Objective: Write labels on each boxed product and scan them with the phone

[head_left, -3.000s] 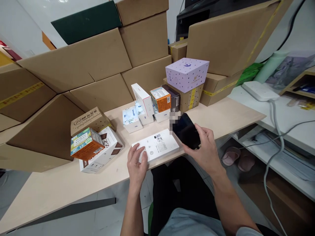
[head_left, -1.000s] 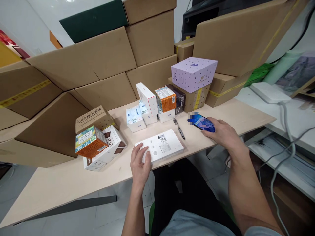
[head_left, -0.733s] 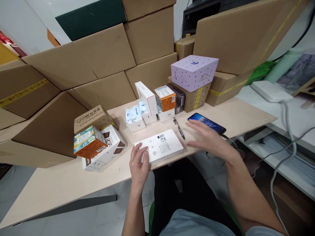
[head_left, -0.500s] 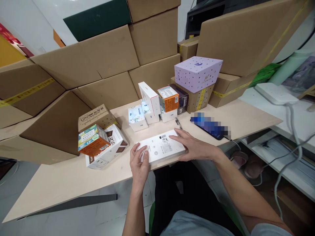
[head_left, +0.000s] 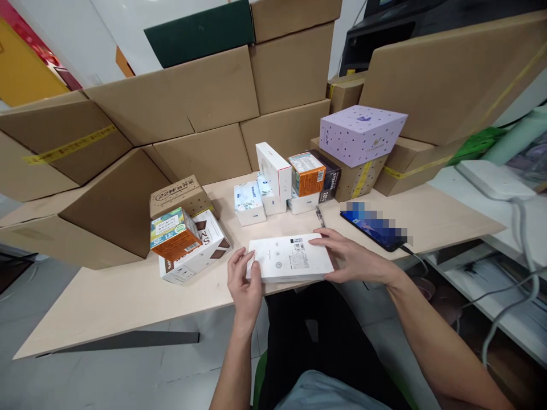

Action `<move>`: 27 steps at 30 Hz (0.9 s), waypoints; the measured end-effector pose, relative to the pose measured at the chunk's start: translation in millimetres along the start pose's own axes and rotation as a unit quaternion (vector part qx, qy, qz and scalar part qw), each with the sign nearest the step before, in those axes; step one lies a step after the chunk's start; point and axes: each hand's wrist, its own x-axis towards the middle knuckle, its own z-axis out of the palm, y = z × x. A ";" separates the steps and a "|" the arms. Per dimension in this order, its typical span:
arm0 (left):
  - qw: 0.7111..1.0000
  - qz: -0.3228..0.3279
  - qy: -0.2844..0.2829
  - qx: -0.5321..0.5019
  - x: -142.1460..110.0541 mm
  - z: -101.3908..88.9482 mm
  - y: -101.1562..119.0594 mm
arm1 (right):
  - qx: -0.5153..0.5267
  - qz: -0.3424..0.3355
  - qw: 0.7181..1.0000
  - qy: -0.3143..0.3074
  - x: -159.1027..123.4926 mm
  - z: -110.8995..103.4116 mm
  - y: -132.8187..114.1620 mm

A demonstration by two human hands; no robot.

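A flat white box [head_left: 285, 259] with small printed labels lies between my hands at the table's front edge, its printed face up. My left hand [head_left: 245, 282] grips its left end, fingers and thumb bent around the side. On the right end, my right hand [head_left: 350, 256] is closed with fingers along the far corner and thumb near the front corner. Just beyond the box lies a pen [head_left: 320, 217]. A phone [head_left: 371, 226] with a cable plugged in rests to the right of my right hand.
At the left, an orange-and-blue carton [head_left: 174, 232] sits on a white-and-brown box [head_left: 194, 263]. Behind stand tissue packs [head_left: 249, 203], an upright white box [head_left: 273, 171] and a lilac box [head_left: 363, 134]. Large cardboard boxes [head_left: 171, 99] wall off the back of the table [head_left: 123, 299].
The white box has turned slightly, its front edge now nearly level in view, with both hands still at its ends. The camera view has shifted, so the surroundings appear farther right.
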 end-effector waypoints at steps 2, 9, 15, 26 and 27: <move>0.995 0.055 0.077 0.021 -1.5 -8.8 1.4 | 0.001 0.002 0.999 0.037 -2.2 -3.2 -8.1; 0.944 0.047 0.298 0.135 37.4 -68.0 2.7 | -0.004 -0.029 0.967 0.254 21.4 9.5 -68.1; 0.926 -0.001 0.219 0.308 85.4 -84.0 -7.3 | -0.104 0.037 0.920 0.375 122.3 58.9 -110.3; 0.891 -0.109 0.154 0.413 113.8 -82.8 1.7 | -0.183 0.112 0.919 0.330 208.3 77.7 -112.3; 0.890 -0.104 0.162 0.413 115.8 -82.4 0.5 | -0.186 0.119 0.923 0.316 206.9 74.8 -114.9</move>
